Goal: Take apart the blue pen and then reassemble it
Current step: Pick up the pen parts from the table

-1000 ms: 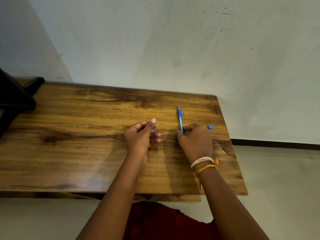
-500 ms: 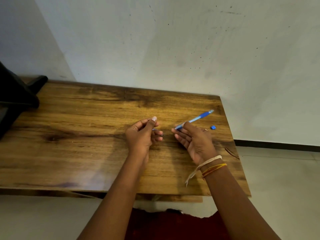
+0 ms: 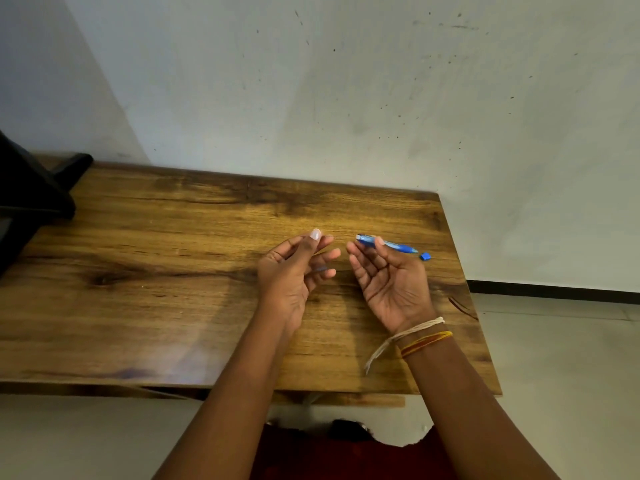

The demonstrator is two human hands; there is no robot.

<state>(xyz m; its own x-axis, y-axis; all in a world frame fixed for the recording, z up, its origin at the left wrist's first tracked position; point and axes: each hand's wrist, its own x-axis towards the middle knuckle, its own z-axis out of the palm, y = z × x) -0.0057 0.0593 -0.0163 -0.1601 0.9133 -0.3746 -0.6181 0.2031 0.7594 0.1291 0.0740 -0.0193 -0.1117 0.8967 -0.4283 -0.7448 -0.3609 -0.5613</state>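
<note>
The pen [image 3: 384, 242] is up off the counter [image 3: 173, 271], pinched between the thumb and fingertips of the right hand [image 3: 391, 282], which is turned palm up. It lies nearly level, its pale open-looking end pointing toward the left hand [image 3: 294, 271] and its darker blue end out to the right. So the right hand is closed on the barrel at the fingertips only, the palm empty.

A small blue piece [image 3: 425, 256] sits on the counter just beyond the pen's right end, apart from it. That looks like a cap or end plug already taken off, so I'd judge the dismantling is at least begun.

The left hand is half curled, thumb pressed toward the forefinger, and there is a faint bluish sliver by its lower fingers [image 3: 320, 270]. It may be holding some thin part, perhaps the refill, but it is too small and blurred to say; I cannot tell whether that hand grips anything.

By my reckoning the pen is partly apart. Whether anything more is due to come out I can't judge. Putting it all back together, the loose piece included, looks to be ahead.
</note>
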